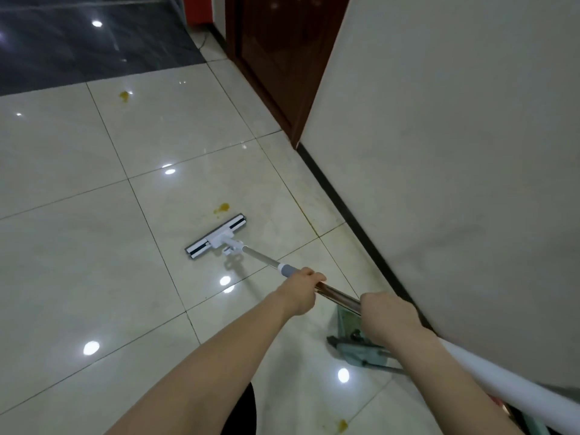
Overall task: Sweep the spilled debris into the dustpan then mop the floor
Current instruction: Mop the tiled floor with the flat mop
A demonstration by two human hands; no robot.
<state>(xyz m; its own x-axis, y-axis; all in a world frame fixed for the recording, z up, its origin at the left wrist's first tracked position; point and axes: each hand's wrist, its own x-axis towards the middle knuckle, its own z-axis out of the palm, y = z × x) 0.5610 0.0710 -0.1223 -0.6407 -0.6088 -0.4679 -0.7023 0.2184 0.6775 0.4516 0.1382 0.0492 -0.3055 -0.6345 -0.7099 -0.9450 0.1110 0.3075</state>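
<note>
Gripping the mop handle (337, 293), left hand (303, 290) curls ahead of right hand (387, 312).

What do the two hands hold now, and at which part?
Both hold the mop by its pole: the left hand just behind the grey collar, the right hand higher up the metal shaft.

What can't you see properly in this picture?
Head view:
- Dustpan: the right hand and forearm cover much of it, so its contents cannot be told.
- Mop handle: its top end is hidden behind the right hand.
- Yellow stain: too small to identify.
- Mop head: underside faces the floor.
</note>
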